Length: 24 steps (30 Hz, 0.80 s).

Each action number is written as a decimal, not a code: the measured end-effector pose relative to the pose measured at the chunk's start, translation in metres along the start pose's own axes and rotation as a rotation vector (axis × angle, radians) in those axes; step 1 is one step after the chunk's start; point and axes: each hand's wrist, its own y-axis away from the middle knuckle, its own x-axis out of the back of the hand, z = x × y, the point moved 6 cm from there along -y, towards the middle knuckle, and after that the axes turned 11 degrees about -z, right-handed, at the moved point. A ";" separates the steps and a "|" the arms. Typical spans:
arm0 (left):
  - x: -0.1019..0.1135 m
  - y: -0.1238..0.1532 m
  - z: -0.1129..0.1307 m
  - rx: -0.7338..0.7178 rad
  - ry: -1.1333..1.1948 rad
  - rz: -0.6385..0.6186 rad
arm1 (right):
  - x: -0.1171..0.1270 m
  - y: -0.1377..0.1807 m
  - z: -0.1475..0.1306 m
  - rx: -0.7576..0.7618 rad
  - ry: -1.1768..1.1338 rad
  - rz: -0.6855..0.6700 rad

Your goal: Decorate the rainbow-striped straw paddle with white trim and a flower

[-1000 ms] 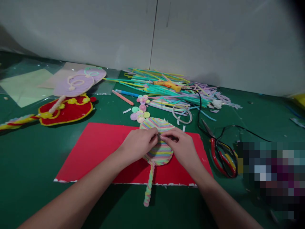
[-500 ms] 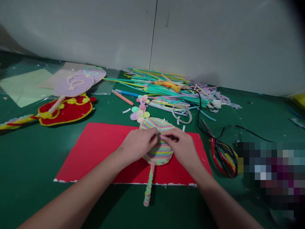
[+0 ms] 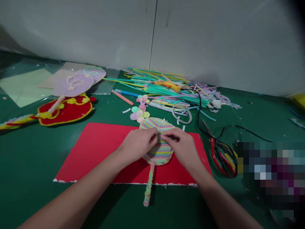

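Note:
A round fan of striped pastel pipe cleaners [image 3: 159,156] lies on a red board [image 3: 100,149], its twisted handle [image 3: 149,184] pointing toward me past the board's near edge. Over the fan's left half is my left hand [image 3: 140,143], fingers closed in a pinch. My right hand [image 3: 182,143] pinches from the right, fingertips close to the left ones near the fan's middle. Whatever lies between the fingertips is too small and hidden to make out. Just beyond the fan's upper left edge sit pastel coiled flowers [image 3: 140,113].
Behind lies a heap of pipe cleaners [image 3: 166,92] with an orange glue gun [image 3: 169,85] on it. Red-handled scissors [image 3: 220,156] and a black cord [image 3: 199,111] are at right. At left are a red fan [image 3: 69,113] and a purple fan [image 3: 71,86]. A wall [image 3: 95,31] closes the back.

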 end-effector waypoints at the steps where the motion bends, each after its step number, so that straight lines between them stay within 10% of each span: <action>1: 0.000 0.000 0.000 0.000 -0.001 0.001 | 0.000 0.000 0.000 0.003 -0.001 0.002; 24: -0.001 -0.001 -0.001 0.005 -0.004 0.006 | 0.000 0.000 0.002 -0.010 -0.021 0.008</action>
